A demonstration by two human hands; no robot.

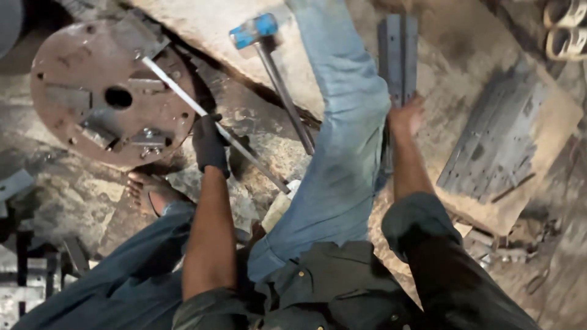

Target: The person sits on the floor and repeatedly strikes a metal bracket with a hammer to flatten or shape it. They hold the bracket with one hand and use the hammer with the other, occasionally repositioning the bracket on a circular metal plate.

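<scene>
My left hand (210, 142), in a dark glove, is closed around a long thin metal bar (177, 90) that slants from a rusty round steel plate (79, 73) down toward my knee. My bare right hand (406, 115) rests on the near end of a grey steel channel piece (398, 52) lying upright in view beyond my raised jeans-clad leg (342, 140). Whether the right fingers grip it is unclear. A hammer with a blue head (253, 30) and long metal handle lies between the two hands.
A bare foot (148, 190) rests on the dirty floor below the round plate. A flat grey sheet with cut strips (501, 146) lies at the right. Dark metal frame pieces (36, 269) sit at the lower left. Pipe ends (565, 27) show at the top right.
</scene>
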